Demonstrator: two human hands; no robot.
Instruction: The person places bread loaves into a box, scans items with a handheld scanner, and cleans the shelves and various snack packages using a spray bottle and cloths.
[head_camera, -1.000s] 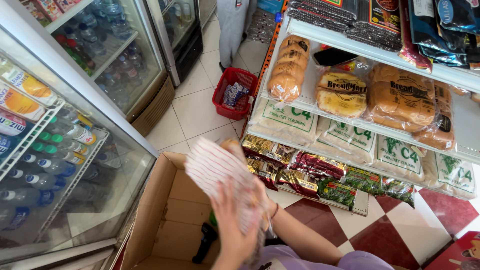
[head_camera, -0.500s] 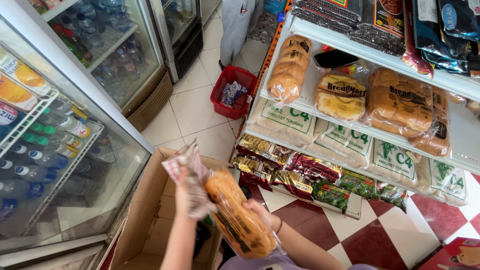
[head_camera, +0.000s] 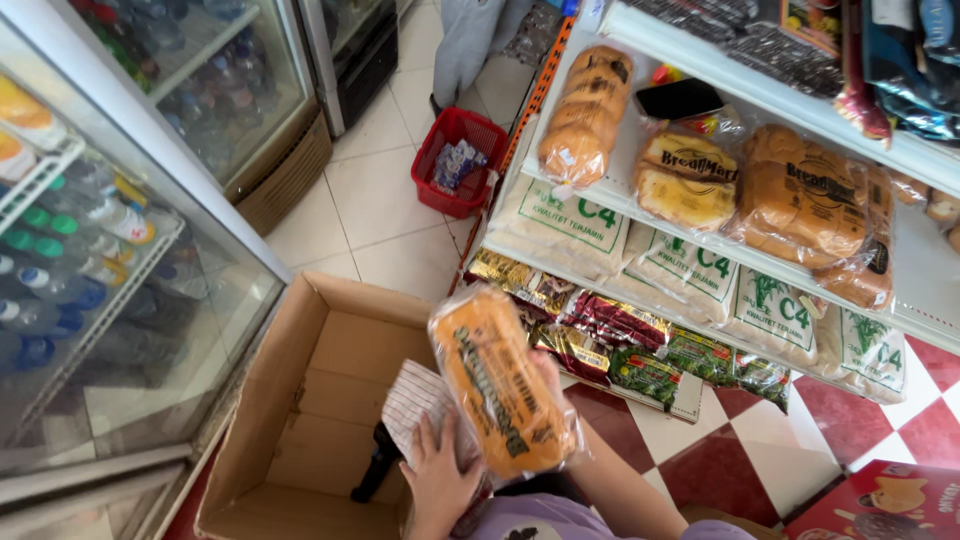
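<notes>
Above an open cardboard box (head_camera: 330, 400), the left hand (head_camera: 440, 475) lies fingers spread against the underside of a bagged loaf (head_camera: 505, 385) and a striped cloth (head_camera: 420, 405). The right hand (head_camera: 545, 375) is mostly hidden behind the loaf; its grip cannot be told. Beyond the loaf, a shelf (head_camera: 700, 225) holds more bread (head_camera: 690, 180) over rice sacks (head_camera: 560, 225). Farther off, a red basket (head_camera: 455, 160) sits on the floor.
</notes>
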